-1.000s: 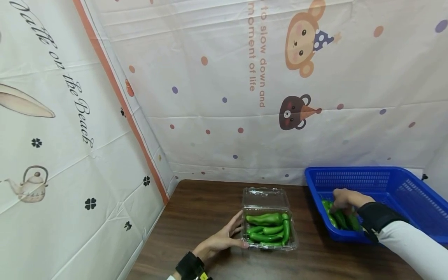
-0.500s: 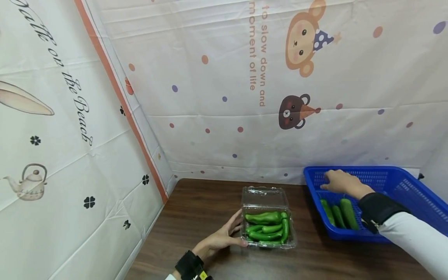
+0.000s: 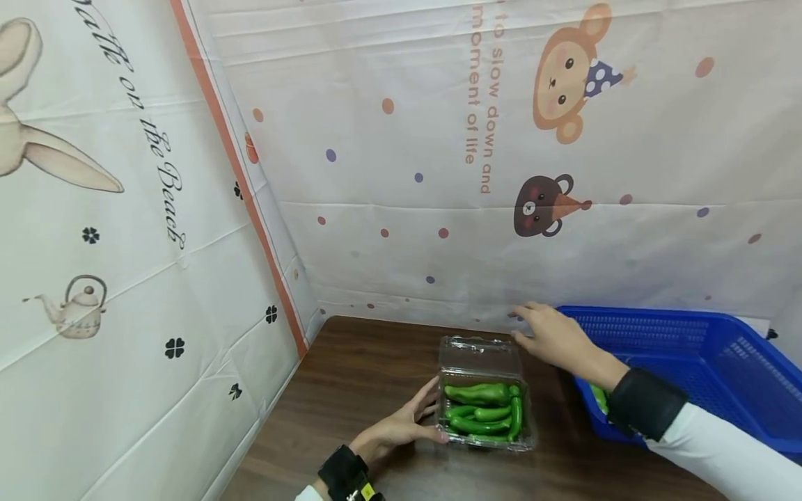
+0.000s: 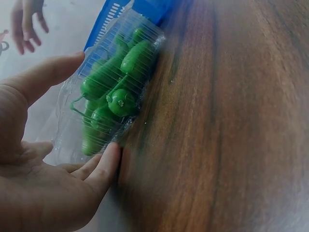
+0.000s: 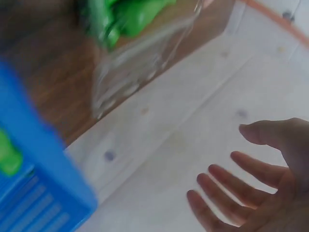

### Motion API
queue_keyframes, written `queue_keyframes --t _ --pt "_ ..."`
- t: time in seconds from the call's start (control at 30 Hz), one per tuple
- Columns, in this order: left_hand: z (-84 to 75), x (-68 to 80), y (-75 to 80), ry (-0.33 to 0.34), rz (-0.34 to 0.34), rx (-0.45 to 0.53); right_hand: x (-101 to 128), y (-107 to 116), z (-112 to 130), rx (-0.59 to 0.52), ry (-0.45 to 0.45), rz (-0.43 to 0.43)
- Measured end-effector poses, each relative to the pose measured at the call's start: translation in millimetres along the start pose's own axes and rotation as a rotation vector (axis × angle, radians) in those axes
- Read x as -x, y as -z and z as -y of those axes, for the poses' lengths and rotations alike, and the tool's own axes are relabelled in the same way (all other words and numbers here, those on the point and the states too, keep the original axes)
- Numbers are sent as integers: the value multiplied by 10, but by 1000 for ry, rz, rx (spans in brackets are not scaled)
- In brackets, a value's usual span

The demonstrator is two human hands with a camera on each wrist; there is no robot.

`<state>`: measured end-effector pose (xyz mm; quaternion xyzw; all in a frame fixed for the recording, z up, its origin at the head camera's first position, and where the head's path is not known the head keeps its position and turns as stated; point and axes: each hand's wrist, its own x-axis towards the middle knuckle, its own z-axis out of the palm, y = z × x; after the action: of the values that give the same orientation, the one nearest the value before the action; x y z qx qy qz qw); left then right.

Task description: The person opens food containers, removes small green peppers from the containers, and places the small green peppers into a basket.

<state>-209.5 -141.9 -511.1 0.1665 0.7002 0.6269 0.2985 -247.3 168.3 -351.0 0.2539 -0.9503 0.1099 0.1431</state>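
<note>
Head view: clear clamshell box (image 3: 485, 410) of glossy green peppers (image 3: 482, 409), both hands relaxed, holding nothing.

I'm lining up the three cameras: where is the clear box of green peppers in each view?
Head: the clear plastic box sits low centre on the table, the left hand touching its left side.
Left wrist: clear plastic box upper left, by the fingers.
Right wrist: clear plastic box at the top, blurred.
Shared landmark: the blue basket.

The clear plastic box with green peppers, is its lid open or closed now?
Open. The clear box has its hinged lid folded back behind it, leaving the green peppers uncovered.
</note>
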Motion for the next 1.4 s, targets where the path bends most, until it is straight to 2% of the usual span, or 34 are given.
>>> queue_keyframes --t 0.17,0.47,0.6,0.7,0.87,0.93,1.1,1.3,1.4 --pt "0 -12 -11 11 -10 13 39 -188 270 63 83 -83" --pt "-16 25 -18 3 -40 -6 180 -785 556 -39 96 29" --pt "-18 34 -31 5 -32 -17 301 -1004 583 -39 105 67" --pt "-7 37 -38 11 -27 -13 368 -1115 569 -50 62 112" --pt "-1 41 -42 8 -29 -13 384 -1195 558 -127 -23 161" --pt "0 33 -40 6 -29 -13 373 -1203 560 -126 -36 163" --pt "0 10 -33 0 -26 -15 354 -1251 544 -74 -27 146" --pt "-7 0 -30 5 -21 -28 341 -1320 503 -37 -7 70" --pt "-9 0 -27 11 -15 -31 338 -1348 481 -14 23 59"
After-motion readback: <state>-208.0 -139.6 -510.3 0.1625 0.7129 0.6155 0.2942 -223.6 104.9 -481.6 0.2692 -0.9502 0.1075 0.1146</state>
